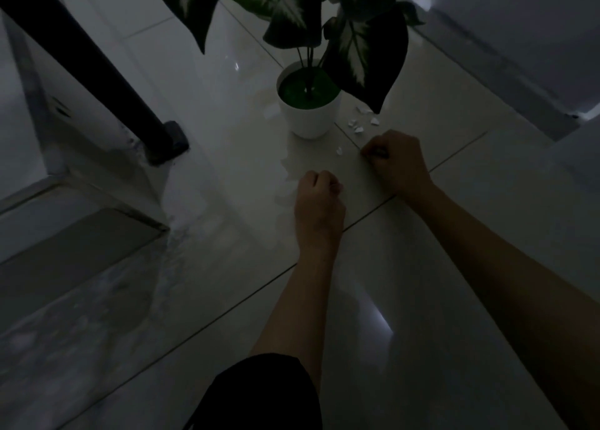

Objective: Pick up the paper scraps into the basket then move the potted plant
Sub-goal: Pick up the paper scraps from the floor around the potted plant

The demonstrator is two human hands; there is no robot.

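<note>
both hands, left and right, curl low over floor to pinch scraps near pot; contents cannot be told; no basket visible.

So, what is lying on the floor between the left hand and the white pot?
In the head view, one small paper scrap lies on the floor between the left hand and the pot; otherwise bare tile.

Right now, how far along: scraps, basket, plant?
Done: nothing confirmable; no basket in view. In hand: left hand and right hand are curled low over the floor; whether they hold paper can't be told. Left: paper scraps beside the white pot, a single scrap, and the plant unmoved.
</note>
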